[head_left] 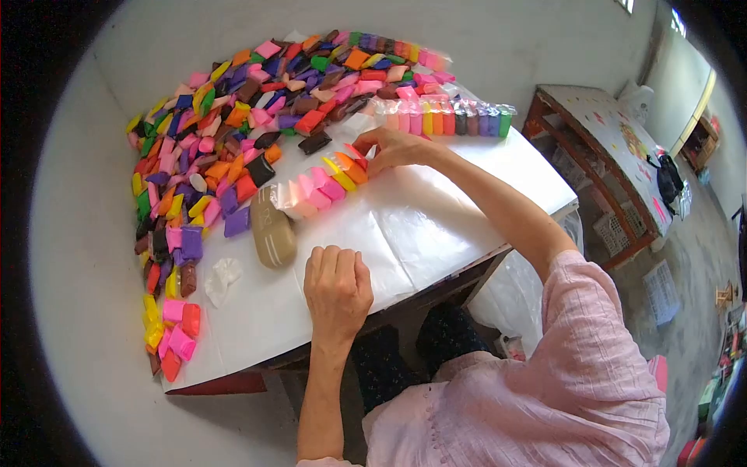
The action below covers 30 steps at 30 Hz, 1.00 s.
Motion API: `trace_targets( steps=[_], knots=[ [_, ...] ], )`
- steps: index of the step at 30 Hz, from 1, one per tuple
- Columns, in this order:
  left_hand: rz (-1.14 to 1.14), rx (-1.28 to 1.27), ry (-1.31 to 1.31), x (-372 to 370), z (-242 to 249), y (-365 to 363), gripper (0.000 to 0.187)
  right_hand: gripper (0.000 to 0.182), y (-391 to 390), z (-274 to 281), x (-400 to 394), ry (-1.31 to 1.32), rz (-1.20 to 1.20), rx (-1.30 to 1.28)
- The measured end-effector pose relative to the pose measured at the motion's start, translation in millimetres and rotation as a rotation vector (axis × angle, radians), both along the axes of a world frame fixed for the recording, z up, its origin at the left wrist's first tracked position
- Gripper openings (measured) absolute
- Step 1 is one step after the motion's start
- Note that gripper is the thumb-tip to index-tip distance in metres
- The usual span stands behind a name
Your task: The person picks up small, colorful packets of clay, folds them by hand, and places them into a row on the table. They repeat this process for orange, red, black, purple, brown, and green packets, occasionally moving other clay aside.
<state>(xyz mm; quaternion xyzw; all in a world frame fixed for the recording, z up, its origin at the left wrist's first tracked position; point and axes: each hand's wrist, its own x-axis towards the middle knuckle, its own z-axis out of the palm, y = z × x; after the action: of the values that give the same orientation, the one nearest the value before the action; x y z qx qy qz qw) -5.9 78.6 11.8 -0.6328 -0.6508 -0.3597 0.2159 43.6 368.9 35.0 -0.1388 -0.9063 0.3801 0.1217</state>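
Observation:
My right hand (393, 148) reaches over the white-covered table (420, 233), with its thumb and fingers closed at the right end of a row of small coloured packets (333, 187). An orange packet (354, 170) lies right at its fingertips; the exact grip is partly hidden. The row runs from pale pink through pink and yellow to orange, in clear plastic. At the table's front edge my left hand (338, 288) rests in a fist, back upward, with nothing showing from it. Just left of it lies an olive-brown oblong object (272, 233) with white markings.
A large heap of coloured packets (257, 101) covers the table's back and left. Behind my right hand stands a filled clear multi-colour pack (451, 118). Crumpled white plastic (223, 280) lies at left. A second table (615, 140) stands at right, near a black bag (666, 183).

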Motion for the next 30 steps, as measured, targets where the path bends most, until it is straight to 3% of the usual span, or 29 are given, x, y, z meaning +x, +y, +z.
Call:
trace_targets(
  steps=[13,16,21,26,30],
  knots=[
    [0.011,-0.01,-0.022,0,-2,0,0.014,0.073,-17,4,15,-0.019,-0.13,0.084],
    [0.017,-0.01,-0.023,-1,-4,-1,0.014,0.066,-33,2,30,-0.046,-0.309,0.325],
    [0.03,-0.031,-0.032,1,-4,-1,0.013,0.039,-94,-17,66,0.075,-0.389,0.289],
    [0.041,-0.084,-0.064,3,-3,-2,0.012,0.031,-136,-32,90,0.215,-0.39,0.422],
    [0.041,-0.083,-0.075,2,-6,-1,0.012,0.035,-137,-29,95,0.187,-0.374,0.395]
  ],
)
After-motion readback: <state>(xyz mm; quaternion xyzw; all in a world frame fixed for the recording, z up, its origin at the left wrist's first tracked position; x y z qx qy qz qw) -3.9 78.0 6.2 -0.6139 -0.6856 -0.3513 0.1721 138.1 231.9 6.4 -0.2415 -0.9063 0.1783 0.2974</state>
